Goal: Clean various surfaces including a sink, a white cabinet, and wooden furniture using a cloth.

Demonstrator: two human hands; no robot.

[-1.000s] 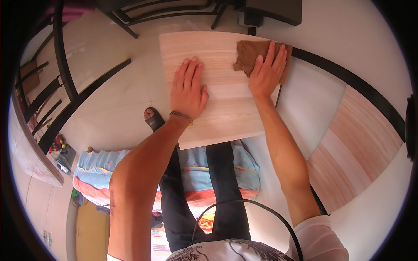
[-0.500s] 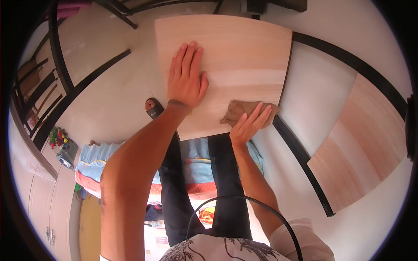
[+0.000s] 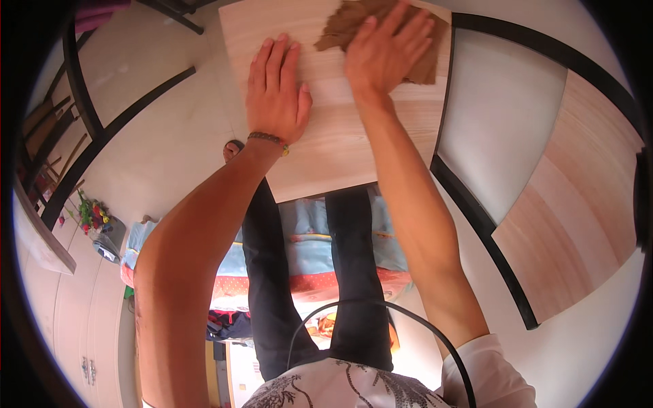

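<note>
A light wood-grain board [image 3: 326, 143] lies flat in front of me, at the upper middle of the head view. My left hand [image 3: 277, 95] rests palm down on its left side, fingers stretched out and holding nothing. A dark braided bracelet circles that wrist. Toward the far right corner of the board, my right hand [image 3: 384, 58] presses a crumpled brown cloth [image 3: 425, 64] against the surface. The right fingers look slightly smeared by motion, and part of the cloth is hidden beneath them.
Black metal frame bars [image 3: 469, 197] run along the right, beside a second wood-grain panel [image 3: 571, 190]. Other black bars [image 3: 88, 146] stand at the left, near flowers [image 3: 93, 212] and pale cabinet doors [image 3: 71, 326]. Blue and red bedding [image 3: 309, 251] shows near my legs.
My right hand has slid the brown cloth from the board's near right corner to its far right part. My left hand stays flat on the board; the whole view has shifted slightly.
</note>
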